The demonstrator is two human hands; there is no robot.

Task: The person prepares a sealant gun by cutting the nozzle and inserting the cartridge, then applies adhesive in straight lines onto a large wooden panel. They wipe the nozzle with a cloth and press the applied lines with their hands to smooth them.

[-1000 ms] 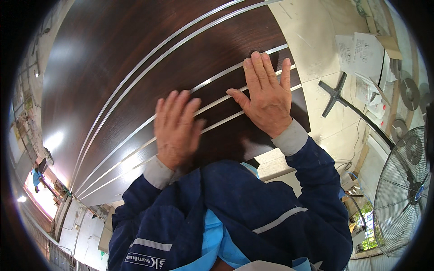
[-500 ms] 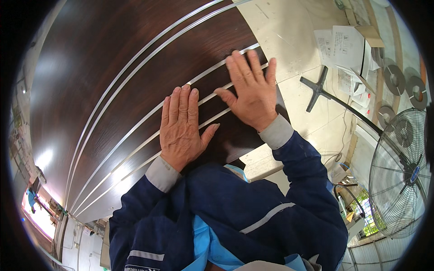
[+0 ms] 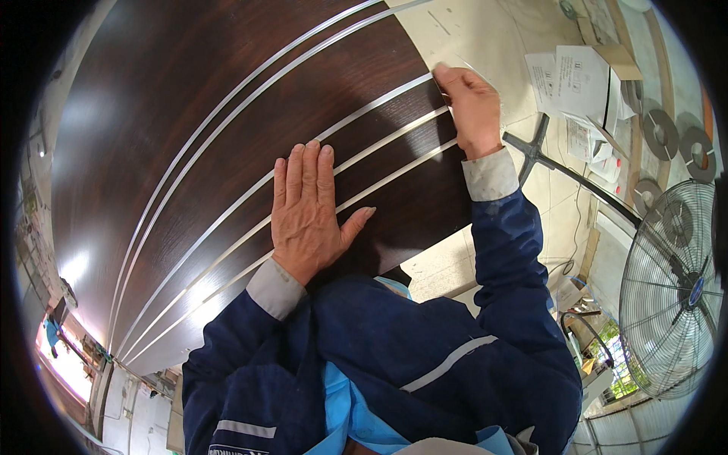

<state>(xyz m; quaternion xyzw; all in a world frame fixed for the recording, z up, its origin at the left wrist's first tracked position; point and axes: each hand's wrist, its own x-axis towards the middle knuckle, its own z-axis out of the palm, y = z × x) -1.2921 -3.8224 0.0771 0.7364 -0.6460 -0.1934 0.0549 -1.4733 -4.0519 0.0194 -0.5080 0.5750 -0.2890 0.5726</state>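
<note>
A dark brown wood-grain panel lies before me, crossed by several long inlaid-looking strips. My left hand rests flat on it, fingers together and thumb out, across the pale strips. At the panel's right edge my right hand is closed, its fingertips pinching at the end of a silver strip. A thin pale sliver shows behind that hand; whether it belongs to the strip I cannot tell. Two cream strips run below the silver one, and a pair of silver strips curves farther off.
To the right, a large black standing fan and a black cross-shaped stand base are on the pale tiled floor. White cartons and grey rolls of banding lie by the wall.
My right hand has lifted off the panel's face and moved right to its edge, going from spread fingers to a pinch at the silver strip's end. My left hand has barely moved.
</note>
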